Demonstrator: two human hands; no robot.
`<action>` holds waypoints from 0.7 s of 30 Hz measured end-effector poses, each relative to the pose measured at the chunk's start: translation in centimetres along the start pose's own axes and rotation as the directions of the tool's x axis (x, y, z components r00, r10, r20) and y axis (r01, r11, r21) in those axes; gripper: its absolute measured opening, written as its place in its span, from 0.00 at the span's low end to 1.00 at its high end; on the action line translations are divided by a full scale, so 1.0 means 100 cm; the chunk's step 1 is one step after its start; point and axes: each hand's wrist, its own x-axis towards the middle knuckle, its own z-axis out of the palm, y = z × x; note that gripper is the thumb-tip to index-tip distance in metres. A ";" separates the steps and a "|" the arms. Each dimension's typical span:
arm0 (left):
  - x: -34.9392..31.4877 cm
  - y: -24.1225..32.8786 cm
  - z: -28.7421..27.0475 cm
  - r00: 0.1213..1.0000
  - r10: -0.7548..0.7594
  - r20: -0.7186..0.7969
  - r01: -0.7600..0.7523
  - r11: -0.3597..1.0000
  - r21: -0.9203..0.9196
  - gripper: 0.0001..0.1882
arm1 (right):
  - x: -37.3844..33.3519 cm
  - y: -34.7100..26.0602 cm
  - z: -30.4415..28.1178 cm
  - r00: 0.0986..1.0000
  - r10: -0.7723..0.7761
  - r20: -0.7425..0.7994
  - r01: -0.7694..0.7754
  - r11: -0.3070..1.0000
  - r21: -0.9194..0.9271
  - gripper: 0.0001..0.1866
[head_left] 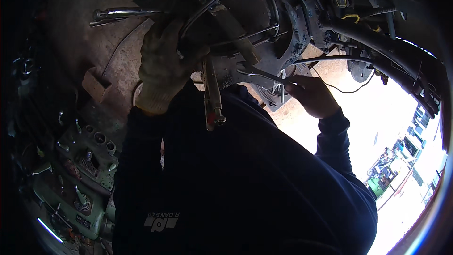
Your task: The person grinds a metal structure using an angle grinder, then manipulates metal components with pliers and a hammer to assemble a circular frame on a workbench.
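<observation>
My left hand (163,68), in a pale work glove, is closed round the near left corner of a bent metal rod frame (219,0); its fingertips are in shadow. Beside its thumb hangs a pair of locking pliers (213,92), jaws near the frame's plate. My bare right hand (315,97) grips a wrench (264,74) by its handle, with the wrench's head pointing left over the dark metal plate (226,68). A flat bar (236,33) runs across the rod frame. Farther left, a second pair of locking pliers (125,14) sticks out from the dark metalwork.
Thick dark tubes and hoses (368,40) crowd the far right. A thin black cable (351,89) loops beyond my right hand. At the left stands a green machine (89,198) with levers, and a brown block (96,85) lies on the floor. Bright daylight fills the right side.
</observation>
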 end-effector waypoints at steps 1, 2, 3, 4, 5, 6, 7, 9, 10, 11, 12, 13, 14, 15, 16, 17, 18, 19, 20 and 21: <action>0.000 0.001 -0.001 1.000 -0.008 -0.006 0.008 1.000 0.006 0.37 | 0.003 0.002 0.002 0.999 0.008 -0.033 -0.007 1.000 0.005 0.13; 0.000 0.000 -0.001 1.000 0.000 -0.002 0.000 1.000 0.013 0.37 | 0.002 -0.003 0.002 0.995 0.100 -0.006 -0.099 0.992 0.082 0.13; 0.000 -0.001 0.000 1.000 0.008 0.002 -0.008 1.000 0.020 0.37 | 0.002 -0.006 -0.003 0.994 0.074 0.078 -0.081 0.993 0.091 0.14; 0.000 -0.002 0.001 1.000 0.016 0.005 -0.016 1.000 0.026 0.37 | 0.002 -0.008 -0.009 0.986 0.047 0.160 -0.064 0.993 0.101 0.14; 0.000 -0.002 0.001 1.000 0.007 0.010 -0.007 1.000 0.002 0.38 | 0.001 -0.008 -0.013 0.970 0.019 0.242 -0.047 0.993 0.111 0.14; -0.001 -0.002 0.000 1.000 -0.002 0.014 0.002 1.000 -0.020 0.38 | -0.002 -0.006 -0.016 0.978 0.025 0.207 -0.051 0.991 0.123 0.12; -0.001 -0.001 -0.002 1.000 -0.012 0.010 0.012 0.999 -0.038 0.38 | -0.007 0.005 -0.021 0.990 0.040 0.137 -0.067 0.979 0.193 0.13; 0.000 -0.007 0.004 0.999 0.035 -0.030 -0.037 0.998 -0.048 0.40 | -0.023 0.043 -0.033 0.995 0.097 -0.021 -0.085 0.939 0.333 0.14; 0.000 -0.010 0.007 0.997 0.064 -0.050 -0.066 0.997 -0.040 0.41 | -0.027 0.069 -0.042 0.986 0.056 -0.159 0.005 0.935 0.355 0.14; 0.003 -0.009 0.006 0.994 0.087 -0.064 -0.089 0.995 -0.034 0.42 | -0.026 0.081 -0.055 0.947 -0.015 -0.321 0.075 0.982 0.175 0.12; 0.003 -0.007 0.004 0.991 0.102 -0.081 -0.104 0.995 -0.010 0.42 | -0.018 0.098 -0.067 0.880 -0.104 -0.464 0.105 0.994 -0.023 0.11; 0.005 -0.005 0.006 0.988 0.126 -0.092 -0.127 0.992 -0.004 0.42 | -0.002 0.094 -0.080 0.822 -0.181 -0.540 0.084 0.976 -0.199 0.10; 0.006 -0.002 0.006 0.989 0.121 -0.079 -0.124 0.992 -0.024 0.42 | 0.017 0.089 -0.094 0.754 -0.261 -0.602 0.033 0.931 -0.363 0.08; 0.006 0.000 0.007 0.991 0.117 -0.062 -0.120 0.992 -0.042 0.41 | 0.042 0.073 -0.106 0.731 -0.250 -0.635 0.047 0.947 -0.318 0.07; 0.009 0.002 0.007 0.992 0.116 -0.045 -0.119 0.990 -0.069 0.41 | 0.064 0.080 -0.121 0.711 -0.484 -0.510 0.063 0.766 -0.639 0.08; 0.013 0.007 0.004 0.997 0.076 0.017 -0.074 0.993 -0.087 0.41 | 0.087 0.087 -0.134 0.687 -0.657 -0.310 0.071 0.485 -0.872 0.10; 0.018 0.012 -0.001 0.996 0.034 0.079 -0.027 0.995 -0.097 0.41 | 0.108 0.083 -0.141 0.652 -0.721 -0.233 0.127 0.406 -0.905 0.12; 0.022 0.016 -0.004 0.990 -0.006 0.143 0.021 0.994 -0.107 0.41 | 0.127 0.074 -0.143 0.615 -0.774 -0.153 0.174 0.323 -0.930 0.14; 0.024 0.018 -0.005 0.992 0.009 0.126 -0.006 1.000 -0.025 0.43 | 0.147 0.069 -0.142 0.584 -0.806 -0.097 0.227 0.278 -0.933 0.12; 0.027 0.018 -0.003 0.993 0.035 0.116 -0.040 0.998 0.044 0.44 | 0.162 0.064 -0.141 0.561 -0.826 -0.045 0.269 0.234 -0.934 0.11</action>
